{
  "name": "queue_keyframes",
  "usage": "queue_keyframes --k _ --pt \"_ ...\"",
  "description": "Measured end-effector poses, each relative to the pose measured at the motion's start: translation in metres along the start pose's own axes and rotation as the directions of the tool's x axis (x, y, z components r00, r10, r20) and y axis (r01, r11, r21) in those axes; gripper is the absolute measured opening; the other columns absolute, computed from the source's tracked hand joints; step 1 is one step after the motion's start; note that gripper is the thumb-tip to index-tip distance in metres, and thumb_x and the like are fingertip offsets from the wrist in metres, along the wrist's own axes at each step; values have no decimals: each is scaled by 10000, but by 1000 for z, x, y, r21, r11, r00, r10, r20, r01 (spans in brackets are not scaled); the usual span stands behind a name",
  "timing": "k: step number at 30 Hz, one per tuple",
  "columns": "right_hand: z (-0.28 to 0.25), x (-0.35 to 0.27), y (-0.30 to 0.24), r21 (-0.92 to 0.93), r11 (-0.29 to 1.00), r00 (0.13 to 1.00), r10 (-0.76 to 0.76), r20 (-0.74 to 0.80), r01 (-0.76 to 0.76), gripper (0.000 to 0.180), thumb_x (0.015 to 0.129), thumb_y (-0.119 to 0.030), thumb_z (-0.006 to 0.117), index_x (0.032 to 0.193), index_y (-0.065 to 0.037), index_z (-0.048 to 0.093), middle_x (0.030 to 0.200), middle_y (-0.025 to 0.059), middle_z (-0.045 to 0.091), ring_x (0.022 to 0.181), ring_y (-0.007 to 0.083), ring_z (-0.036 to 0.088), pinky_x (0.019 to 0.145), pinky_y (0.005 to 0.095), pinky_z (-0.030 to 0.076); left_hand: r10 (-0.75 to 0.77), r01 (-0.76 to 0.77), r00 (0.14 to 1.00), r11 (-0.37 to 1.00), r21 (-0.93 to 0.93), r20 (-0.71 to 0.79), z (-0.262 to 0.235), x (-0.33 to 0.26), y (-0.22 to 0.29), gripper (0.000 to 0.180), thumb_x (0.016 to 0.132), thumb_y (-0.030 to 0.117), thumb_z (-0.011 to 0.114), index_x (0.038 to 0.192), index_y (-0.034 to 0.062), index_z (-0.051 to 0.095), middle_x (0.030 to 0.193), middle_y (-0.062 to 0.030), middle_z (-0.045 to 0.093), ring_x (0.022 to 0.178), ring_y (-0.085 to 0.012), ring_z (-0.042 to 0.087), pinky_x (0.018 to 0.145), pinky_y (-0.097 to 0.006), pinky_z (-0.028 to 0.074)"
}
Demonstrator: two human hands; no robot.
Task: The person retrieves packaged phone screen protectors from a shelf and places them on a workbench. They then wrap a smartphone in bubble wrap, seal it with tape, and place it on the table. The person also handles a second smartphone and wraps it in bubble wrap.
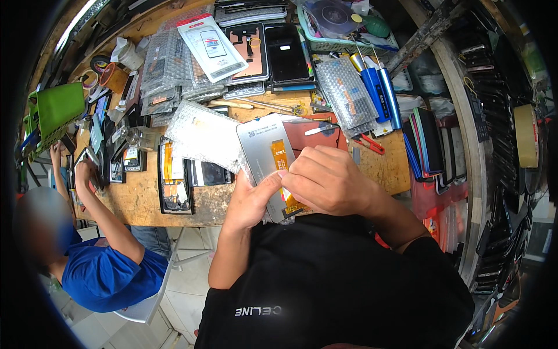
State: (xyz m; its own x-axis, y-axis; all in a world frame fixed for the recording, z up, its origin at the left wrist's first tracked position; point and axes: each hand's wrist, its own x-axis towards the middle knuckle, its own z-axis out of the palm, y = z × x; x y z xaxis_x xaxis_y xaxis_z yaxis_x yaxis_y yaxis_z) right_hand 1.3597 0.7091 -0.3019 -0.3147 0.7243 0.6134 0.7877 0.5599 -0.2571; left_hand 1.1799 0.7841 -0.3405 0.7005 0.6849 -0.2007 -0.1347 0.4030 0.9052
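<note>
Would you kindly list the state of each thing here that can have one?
Phone screen panel: back side up, tilted, held in both hands.
Left hand: gripping its lower edge.
Right hand: pinching its orange flex cable.
Opened phone: lying flat on bench.

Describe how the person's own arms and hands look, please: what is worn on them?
Both forearms are bare, and so are the left hand and the right hand: no gloves, rings or watch show. A black short-sleeved shirt with small white lettering covers the upper arms down to about the elbows.
</note>
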Motion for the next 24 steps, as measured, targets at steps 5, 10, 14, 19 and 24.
queue_keyframes --k 5,10,14,19,24 --pt "2 0 0 -63 998 999 -29 -38 26 169 777 -125 663 910 -29 621 816 48 560 730 187 582 594 307 446 3 -3 1000 999 -36 0 2 -3 3 298 942 95 633 1217 -9 580 1104 -69 660 991 -131 615 864 -298 503" --pt "-3 -4 7 -61 994 972 80 -220 -96 122 797 -66 672 908 -37 629 809 55 590 736 202 609 593 334 468 8 -9 1000 999 42 16 12 -10 4 372 922 108 674 1254 -7 555 1136 -73 647 1005 -137 610 875 -311 501" --pt "-24 -9 21 91 864 775 487 -402 -495 207 824 33 649 1027 -3 629 808 93 606 717 258 622 605 385 488 -106 99 992 991 -85 -76 7 -7 5 450 887 110 714 1279 2 522 1161 -87 631 1018 -154 614 889 -327 506" --pt "-27 -7 38 -72 764 707 552 -442 -641 344 856 9 649 1193 21 581 764 91 630 641 265 622 601 364 505 9 -34 994 973 -229 -108 -4 1 9 448 847 76 632 1265 -20 500 1099 -120 629 970 -202 643 860 -356 539" --pt "-13 -23 9 443 629 729 679 86 -639 343 898 24 641 1230 15 556 835 49 656 721 70 614 607 234 472 39 -84 988 948 -308 -149 -4 9 12 425 857 92 570 1252 -45 497 1090 -148 631 969 -234 659 844 -378 558"
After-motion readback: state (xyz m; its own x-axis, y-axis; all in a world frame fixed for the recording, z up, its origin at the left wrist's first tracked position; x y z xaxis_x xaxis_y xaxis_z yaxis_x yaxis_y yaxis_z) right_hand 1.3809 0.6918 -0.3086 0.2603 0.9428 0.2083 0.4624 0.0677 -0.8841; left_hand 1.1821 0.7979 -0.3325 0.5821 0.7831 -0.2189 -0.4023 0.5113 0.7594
